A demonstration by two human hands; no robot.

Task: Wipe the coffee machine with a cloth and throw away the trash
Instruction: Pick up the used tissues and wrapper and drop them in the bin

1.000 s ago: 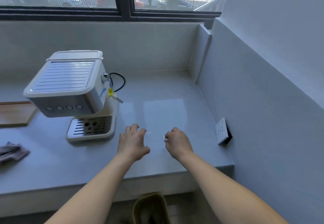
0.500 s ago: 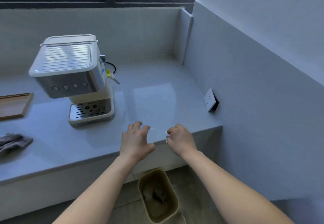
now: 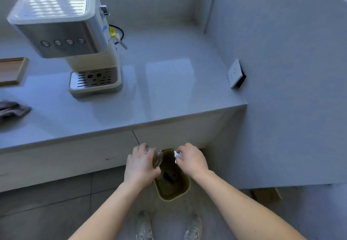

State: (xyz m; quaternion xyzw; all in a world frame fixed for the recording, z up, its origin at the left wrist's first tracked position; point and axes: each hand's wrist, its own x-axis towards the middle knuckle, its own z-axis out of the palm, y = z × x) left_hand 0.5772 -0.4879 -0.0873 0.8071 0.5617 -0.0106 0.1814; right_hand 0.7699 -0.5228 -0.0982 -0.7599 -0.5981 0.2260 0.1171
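Head view: L hand (image 3: pixel 139 164) grips clear wrapper (image 3: pixel 156 158), R hand (image 3: pixel 191 160) pinches white scrap (image 3: pixel 177 155), over bin (image 3: pixel 173 192) below grey counter (image 3: pixel 169 89).

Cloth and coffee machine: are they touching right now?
Apart. The head view shows the cloth lying at the counter's left edge, with bare countertop between it and the coffee machine.

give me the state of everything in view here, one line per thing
left hand: closed on clear plastic trash, over the bin
right hand: pinching white scrap, over the bin
bin: open, on the floor, something dark inside
coffee machine: upright on the counter, drip tray bare
cloth: crumpled on the counter, untouched
wooden tray: flat on the counter
wall socket: nothing plugged in
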